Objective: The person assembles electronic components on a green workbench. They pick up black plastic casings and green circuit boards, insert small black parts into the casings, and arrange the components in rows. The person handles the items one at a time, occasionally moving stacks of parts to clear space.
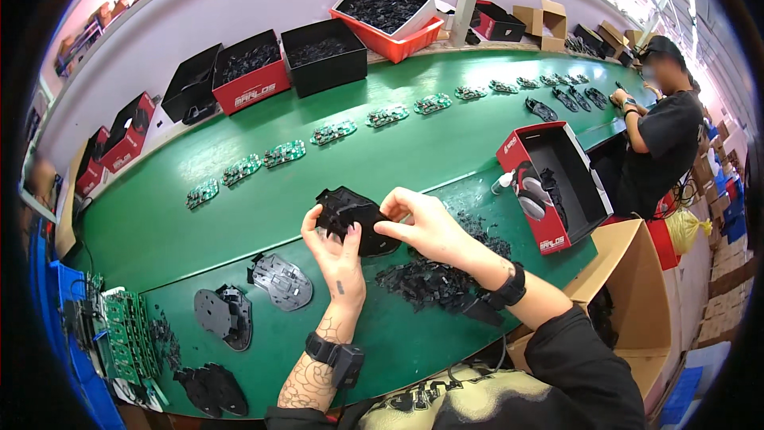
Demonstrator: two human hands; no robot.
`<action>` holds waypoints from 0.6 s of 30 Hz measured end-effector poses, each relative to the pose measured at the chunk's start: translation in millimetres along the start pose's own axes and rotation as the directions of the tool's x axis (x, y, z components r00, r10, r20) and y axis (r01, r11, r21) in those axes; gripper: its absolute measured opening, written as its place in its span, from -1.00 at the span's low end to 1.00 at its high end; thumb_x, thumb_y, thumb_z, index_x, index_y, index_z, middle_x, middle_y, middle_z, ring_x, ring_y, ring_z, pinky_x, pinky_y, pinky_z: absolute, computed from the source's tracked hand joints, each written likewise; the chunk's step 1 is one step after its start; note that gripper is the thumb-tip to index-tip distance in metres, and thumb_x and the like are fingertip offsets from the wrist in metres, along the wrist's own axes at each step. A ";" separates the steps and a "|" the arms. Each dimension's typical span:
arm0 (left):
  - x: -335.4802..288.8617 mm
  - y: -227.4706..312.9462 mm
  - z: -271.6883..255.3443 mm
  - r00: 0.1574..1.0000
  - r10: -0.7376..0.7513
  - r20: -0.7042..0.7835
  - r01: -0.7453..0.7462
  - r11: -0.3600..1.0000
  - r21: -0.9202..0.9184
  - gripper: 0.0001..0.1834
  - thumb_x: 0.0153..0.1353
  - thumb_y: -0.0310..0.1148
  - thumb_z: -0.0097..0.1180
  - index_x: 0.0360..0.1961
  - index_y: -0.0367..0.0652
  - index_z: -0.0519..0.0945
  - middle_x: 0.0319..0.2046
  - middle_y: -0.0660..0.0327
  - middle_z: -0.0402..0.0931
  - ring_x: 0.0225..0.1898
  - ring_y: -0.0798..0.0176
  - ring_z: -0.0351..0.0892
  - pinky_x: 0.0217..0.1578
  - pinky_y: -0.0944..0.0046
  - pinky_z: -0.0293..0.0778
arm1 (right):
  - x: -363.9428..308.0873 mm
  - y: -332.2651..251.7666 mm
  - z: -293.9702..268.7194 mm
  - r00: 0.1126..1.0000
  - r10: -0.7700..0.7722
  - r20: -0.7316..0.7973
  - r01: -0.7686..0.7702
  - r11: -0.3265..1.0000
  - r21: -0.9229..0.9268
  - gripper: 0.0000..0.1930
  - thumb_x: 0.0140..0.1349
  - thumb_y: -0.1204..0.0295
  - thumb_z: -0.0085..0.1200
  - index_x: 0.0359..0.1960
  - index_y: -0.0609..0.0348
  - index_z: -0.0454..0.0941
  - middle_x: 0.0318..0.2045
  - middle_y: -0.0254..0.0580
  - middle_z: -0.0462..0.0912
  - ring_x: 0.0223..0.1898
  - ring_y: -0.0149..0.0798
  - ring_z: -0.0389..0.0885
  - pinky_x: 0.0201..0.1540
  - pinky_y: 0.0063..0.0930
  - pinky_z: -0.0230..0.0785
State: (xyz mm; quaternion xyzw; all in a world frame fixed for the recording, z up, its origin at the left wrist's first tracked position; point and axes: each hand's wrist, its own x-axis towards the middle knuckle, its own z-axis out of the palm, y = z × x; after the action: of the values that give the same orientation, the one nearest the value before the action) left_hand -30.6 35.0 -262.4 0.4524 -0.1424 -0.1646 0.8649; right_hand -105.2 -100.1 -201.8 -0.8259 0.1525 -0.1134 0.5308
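Note:
Both hands hold a black plastic computer-mouse shell (344, 204) above the green bench. My left hand (337, 248) grips its near left side between thumb and fingers. My right hand (422, 227) pinches its right side. Below my right forearm lies a heap of small black plastic parts (434, 283). To the left of my left hand rest a grey mouse base (282, 283) and black mouse shells (224, 314). More dark shells (211, 388) lie by the near edge.
Green circuit boards (285, 153) run in a row along the bench (239, 231). Boxes of black parts (251, 72) stand at the back. Stacked boards (129, 334) are at the left. A red-and-black box (549, 183) and a carton (629, 302) stand right, near a co-worker (668, 127).

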 end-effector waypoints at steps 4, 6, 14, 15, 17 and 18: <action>0.8 0.5 6.9 1.000 -0.023 0.002 0.023 0.998 -0.059 -0.27 0.14 -0.53 0.18 0.28 0.03 0.11 0.03 0.19 0.24 0.03 0.27 0.34 -0.02 0.26 0.41 | -2.0 -0.3 -39.4 0.999 -0.034 0.036 0.021 0.943 0.331 -0.74 0.18 0.46 0.21 -0.17 0.32 0.47 -0.30 -0.19 0.60 -0.27 -0.41 0.59 -0.18 -0.53 0.49; -0.3 1.4 0.5 0.999 -0.042 -0.005 0.042 0.999 0.030 -0.29 0.17 -0.46 0.15 0.29 0.04 0.08 0.04 0.17 0.26 0.10 0.19 0.32 0.09 0.11 0.41 | 1.8 -11.6 -79.0 0.999 -0.023 0.049 0.011 0.976 0.219 -0.73 0.17 0.48 0.20 -0.13 0.34 0.48 -0.28 -0.18 0.61 -0.25 -0.41 0.59 -0.18 -0.54 0.49; 10.3 -0.3 1.4 0.982 -0.170 -0.081 0.158 0.978 -0.136 -0.31 0.18 -0.52 0.12 0.28 0.02 0.09 0.08 0.12 0.31 0.07 0.18 0.38 0.07 0.08 0.44 | 68.8 38.4 -300.2 0.914 0.337 -0.224 -0.264 0.916 0.302 -0.80 0.17 0.47 0.20 -0.17 0.21 0.57 -0.32 -0.31 0.64 -0.30 -0.48 0.61 -0.29 -0.59 0.48; 10.3 -0.5 3.5 0.982 -0.177 -0.071 0.167 0.978 -0.125 -0.32 0.18 -0.52 0.12 0.28 0.01 0.09 0.08 0.11 0.32 0.08 0.19 0.38 0.08 0.09 0.42 | 75.7 68.3 -329.3 0.910 0.354 -0.215 -0.300 0.921 0.248 -0.82 0.17 0.47 0.20 -0.20 0.20 0.57 -0.34 -0.32 0.63 -0.33 -0.48 0.61 -0.31 -0.60 0.48; 11.4 -2.4 4.3 0.981 -0.183 -0.070 0.175 0.979 -0.104 -0.31 0.17 -0.59 0.08 0.28 0.01 0.09 0.10 0.11 0.31 0.08 0.19 0.39 0.09 0.12 0.42 | 86.4 114.7 -367.1 0.892 0.396 -0.219 -0.375 0.918 0.131 -0.85 0.15 0.46 0.23 -0.26 0.15 0.57 -0.43 -0.38 0.60 -0.47 -0.53 0.55 -0.46 -0.66 0.37; 11.3 -1.1 1.6 0.982 -0.173 -0.078 0.166 0.983 -0.079 -0.30 0.16 -0.61 0.07 0.28 0.01 0.09 0.10 0.11 0.32 0.08 0.19 0.39 0.09 0.13 0.42 | 94.8 124.5 -378.7 0.842 0.477 -0.253 -0.502 0.864 -0.041 -0.84 0.12 0.42 0.25 -0.27 0.11 0.59 -0.53 -0.46 0.55 -0.61 -0.58 0.41 -0.62 -0.68 0.17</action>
State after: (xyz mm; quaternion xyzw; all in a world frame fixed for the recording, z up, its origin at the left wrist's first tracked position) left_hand -21.1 28.5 -261.3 0.4381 -0.0605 -0.2233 0.8686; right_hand -165.9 -502.9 -157.3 -0.7670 0.4258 -0.0622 0.4761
